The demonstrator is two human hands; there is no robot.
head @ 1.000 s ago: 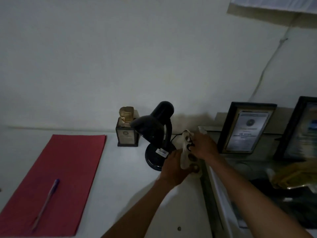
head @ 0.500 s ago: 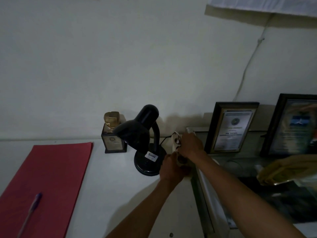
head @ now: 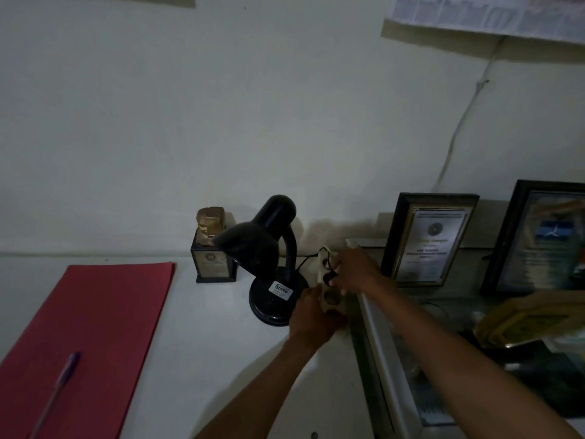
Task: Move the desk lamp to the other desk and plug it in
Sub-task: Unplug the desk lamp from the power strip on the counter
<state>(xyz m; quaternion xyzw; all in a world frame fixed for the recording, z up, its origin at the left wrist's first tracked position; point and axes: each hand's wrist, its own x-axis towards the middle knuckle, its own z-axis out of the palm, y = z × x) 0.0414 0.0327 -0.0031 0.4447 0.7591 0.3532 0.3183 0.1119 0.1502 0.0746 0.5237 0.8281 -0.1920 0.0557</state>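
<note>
Black plug (head: 331,275) in power strip (head: 329,293) socket

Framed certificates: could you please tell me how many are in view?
2. One framed certificate leans against the wall just right of the right hand; the second stands further right, cut off by the frame edge. Others may lie beyond it.

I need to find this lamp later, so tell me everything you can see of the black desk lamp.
The desk lamp is glossy black, unlit, with a dome shade tilted down to the left, a curved gooseneck and a round base bearing a white label. It stands upright on the white desk, before a small trophy. Its black cord runs right toward the power strip.
</note>
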